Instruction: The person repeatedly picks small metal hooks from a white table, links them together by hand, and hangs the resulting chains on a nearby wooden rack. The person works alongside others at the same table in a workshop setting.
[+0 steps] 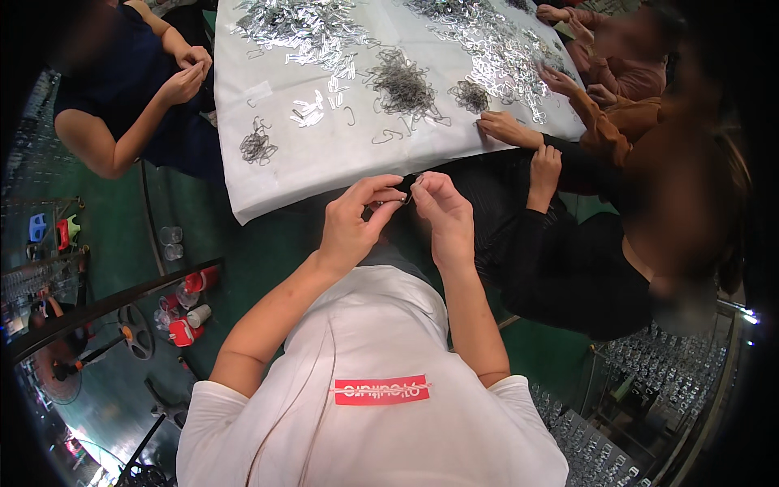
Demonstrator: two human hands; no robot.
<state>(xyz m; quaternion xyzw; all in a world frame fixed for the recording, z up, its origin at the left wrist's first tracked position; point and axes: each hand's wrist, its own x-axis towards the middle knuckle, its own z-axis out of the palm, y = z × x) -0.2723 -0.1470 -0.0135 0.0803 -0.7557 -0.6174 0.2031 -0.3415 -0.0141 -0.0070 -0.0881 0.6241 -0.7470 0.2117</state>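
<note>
Just off the near edge of the white-covered table point(280, 183), both my hands meet in front of my body. My left hand point(353, 219) is closed in a pinch on a small metal piece point(407, 199), which looks like bent wire. Thumb and fingertips of my right hand point(445, 213) pinch the same piece from the other side. Its exact shape is mostly hidden by my fingers. Nearest on the tabletop are a small heap of bent wire hooks point(258, 147), a larger heap of them point(401, 84), and some shiny flat metal pieces point(307, 111).
Broad piles of shiny metal pieces point(304, 28) cover the table's far part. A person in dark clothes point(146, 89) works at the left; several people sit along the right, one hand point(510, 128) touching the table. Red containers point(185, 331) and a fan point(57, 357) stand at lower left.
</note>
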